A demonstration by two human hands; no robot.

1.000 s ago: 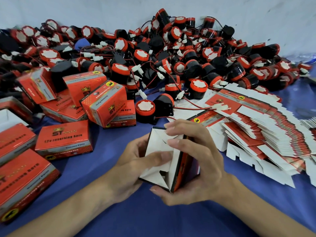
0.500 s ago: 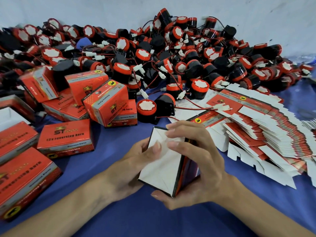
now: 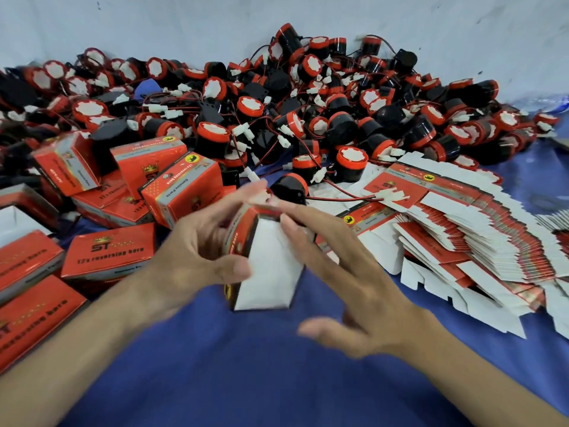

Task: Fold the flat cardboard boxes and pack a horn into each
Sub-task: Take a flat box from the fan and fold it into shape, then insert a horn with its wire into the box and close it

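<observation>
A folded red cardboard box (image 3: 264, 272) with a closed white end facing me stands in the middle above the blue cloth. My left hand (image 3: 203, 254) grips its left side, thumb on the white face. My right hand (image 3: 348, 288) is blurred, fingers spread, its fingertips at the box's upper right edge. Just behind the box lies a black and red horn (image 3: 289, 189) with a red wire. A large heap of horns (image 3: 308, 112) fills the back. Flat unfolded boxes (image 3: 462, 235) are fanned out in a stack on the right.
Several closed red boxes (image 3: 107, 251) lie piled on the left, one (image 3: 181, 192) tilted just beyond my left hand. Blue cloth (image 3: 246, 365) covers the surface in front. A pale wall (image 3: 184, 23) runs behind the horn heap.
The box's end flaps went from partly open to shut flat. The box has turned and risen, and my right hand has opened and loosened from around it.
</observation>
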